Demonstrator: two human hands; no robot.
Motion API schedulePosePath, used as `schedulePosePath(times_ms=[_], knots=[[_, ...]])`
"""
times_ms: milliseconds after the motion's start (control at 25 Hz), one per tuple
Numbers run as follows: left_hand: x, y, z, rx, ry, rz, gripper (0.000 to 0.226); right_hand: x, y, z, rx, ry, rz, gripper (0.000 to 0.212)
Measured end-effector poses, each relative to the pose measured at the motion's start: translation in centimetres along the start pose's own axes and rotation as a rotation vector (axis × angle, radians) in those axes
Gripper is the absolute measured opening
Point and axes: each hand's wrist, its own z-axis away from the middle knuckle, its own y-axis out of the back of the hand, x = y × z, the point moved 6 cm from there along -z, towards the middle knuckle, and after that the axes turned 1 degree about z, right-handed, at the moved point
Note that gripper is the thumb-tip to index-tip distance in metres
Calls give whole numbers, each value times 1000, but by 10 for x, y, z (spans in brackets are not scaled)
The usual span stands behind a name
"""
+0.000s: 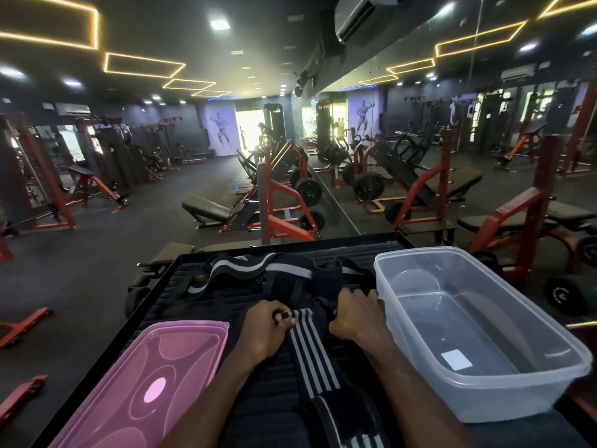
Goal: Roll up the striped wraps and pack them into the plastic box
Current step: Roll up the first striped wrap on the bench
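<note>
both hands, left hand (268, 324) and right hand (357, 313), are pinching the striped wrap (310, 347) mid-tray. rolling tightly with edges aligned should be helping it fit the empty plastic box (478, 324).

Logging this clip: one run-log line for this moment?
phase: rolling | left hand, right hand: gripping striped wrap | box: empty | lid: off

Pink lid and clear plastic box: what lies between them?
In the head view, both hands, left hand and right hand, gripping a striped wrap on the black tray.
</note>
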Motion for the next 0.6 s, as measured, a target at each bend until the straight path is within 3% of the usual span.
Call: schedulePosePath(times_ms=[120, 200, 320, 440, 600], knots=[[2, 6, -1, 19, -11, 72, 8, -7, 0, -1, 41, 46, 11, 42], [2, 13, -2, 23, -7, 143, 7, -13, 10, -1, 174, 86, -13, 42], [4, 21, -1, 32, -15, 278, 11, -23, 22, -2, 334, 218, -324, 34], [9, 25, 0, 46, -24, 426, 18, -37, 12, -3, 151, 273, -678, 27], [4, 19, -2, 50, 163, 794, 22, -49, -4, -6, -104, 281, -1104, 22]])
